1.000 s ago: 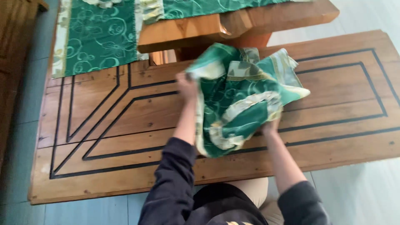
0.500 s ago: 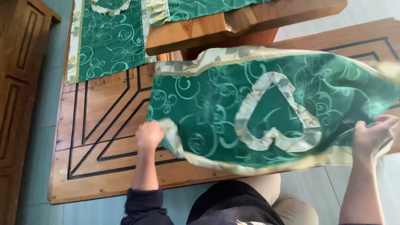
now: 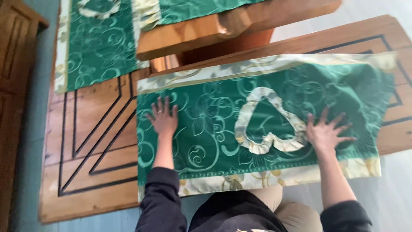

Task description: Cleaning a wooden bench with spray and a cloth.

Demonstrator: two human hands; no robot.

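The green cloth (image 3: 214, 129) with its cream ruffled heart (image 3: 270, 122) already lies spread across the wooden board (image 3: 86, 141), both the left hand (image 3: 163, 118) and right hand (image 3: 326, 133) pressing it flat, fingers splayed and gripping nothing, a few wrinkles remaining at its right end.

Low wooden board (image 3: 90, 129) with black inlaid lines on pale grey-blue floor (image 3: 25, 172). Wooden bench (image 3: 206, 30) above it. Dark wood cabinet (image 3: 13, 64) at left. Soft daylight, brighter at right.
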